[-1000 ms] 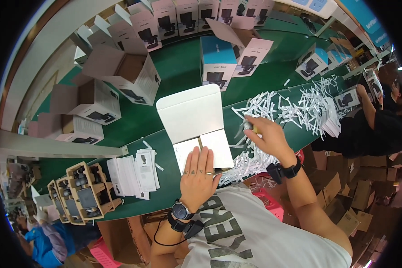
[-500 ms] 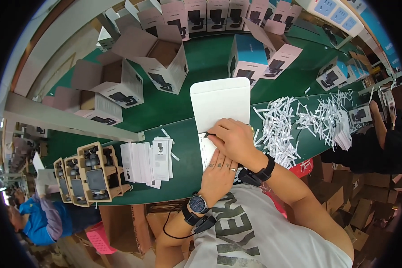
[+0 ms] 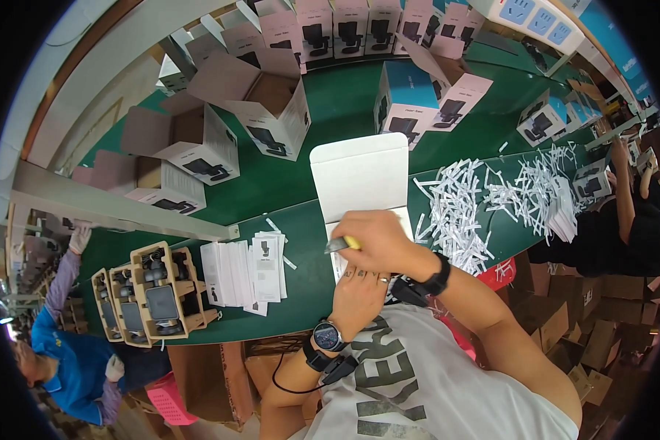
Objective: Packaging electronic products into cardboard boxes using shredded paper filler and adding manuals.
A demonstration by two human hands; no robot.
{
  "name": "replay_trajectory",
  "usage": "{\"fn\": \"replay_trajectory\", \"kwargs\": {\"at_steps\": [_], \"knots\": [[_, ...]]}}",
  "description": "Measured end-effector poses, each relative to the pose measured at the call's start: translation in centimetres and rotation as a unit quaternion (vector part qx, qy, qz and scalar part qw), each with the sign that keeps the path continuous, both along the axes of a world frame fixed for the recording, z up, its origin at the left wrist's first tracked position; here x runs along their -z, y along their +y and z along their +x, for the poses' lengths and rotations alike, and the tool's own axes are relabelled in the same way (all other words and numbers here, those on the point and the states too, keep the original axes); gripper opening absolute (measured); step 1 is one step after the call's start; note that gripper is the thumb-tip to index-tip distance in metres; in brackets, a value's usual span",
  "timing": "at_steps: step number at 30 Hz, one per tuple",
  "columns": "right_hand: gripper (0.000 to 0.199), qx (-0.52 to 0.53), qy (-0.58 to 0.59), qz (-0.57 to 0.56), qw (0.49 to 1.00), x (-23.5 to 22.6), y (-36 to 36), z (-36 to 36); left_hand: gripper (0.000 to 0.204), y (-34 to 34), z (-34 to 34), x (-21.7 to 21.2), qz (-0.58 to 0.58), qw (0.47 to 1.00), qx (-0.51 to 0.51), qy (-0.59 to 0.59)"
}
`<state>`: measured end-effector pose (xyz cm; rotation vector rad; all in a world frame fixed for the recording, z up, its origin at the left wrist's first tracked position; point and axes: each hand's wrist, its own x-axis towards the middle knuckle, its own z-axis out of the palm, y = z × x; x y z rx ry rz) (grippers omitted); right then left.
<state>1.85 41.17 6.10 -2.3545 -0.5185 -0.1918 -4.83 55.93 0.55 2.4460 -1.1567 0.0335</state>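
In front of me lies a white carton (image 3: 361, 176), its lid panel flat and pointing away from me. My left hand (image 3: 358, 296) rests on the near part of the carton, fingers stretched out flat, with a ring and a watch on that arm. My right hand (image 3: 380, 240) is closed around a utility knife (image 3: 338, 245) with a yellow and grey body. The knife sits just above the carton, left of the right hand's knuckles. Both hands cover most of the carton's near part.
Left of the carton stand stacked white leaflets (image 3: 269, 268) and pulp trays (image 3: 161, 293) with black parts. To the right lies a heap of paper strips (image 3: 455, 213). Open product boxes (image 3: 275, 125) line the far side. People work at left (image 3: 73, 367) and right (image 3: 627, 220).
My right hand has lifted and turned slightly toward me, bringing the knife into clear view. My left hand stays on the carton. The person at left has reached an arm up.
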Motion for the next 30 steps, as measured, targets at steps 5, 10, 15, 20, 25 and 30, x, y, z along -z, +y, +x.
{"fn": "replay_trajectory", "kwargs": {"at_steps": [5,10,15,20,25,30], "knots": [[0.042,0.267,0.032,-0.046,0.962,-5.3,-10.4,-3.0,0.062,-0.3,1.3,-1.4,-0.036,0.997,-0.008,-0.063],[0.049,0.226,0.131,-0.125,0.957,-4.7,-14.0,-2.9,0.072,0.1,1.1,-1.3,-0.031,0.999,0.004,-0.026],[0.040,0.200,0.176,0.299,0.916,-3.2,-10.0,0.9,0.060,0.3,1.4,-3.4,0.010,1.000,-0.001,-0.012],[0.031,0.038,0.273,0.269,0.923,-3.5,-9.5,-5.5,0.056,3.3,3.0,-3.7,-0.176,0.971,0.037,0.158],[0.024,-0.012,0.126,0.053,0.991,-5.4,-8.9,-8.5,0.035,5.2,1.6,-1.4,-0.316,0.867,-0.047,0.382],[0.025,-0.062,-0.035,-0.026,0.997,-5.9,-5.8,-4.0,0.026,4.9,1.7,-1.4,-0.372,0.852,-0.084,0.359]]}}
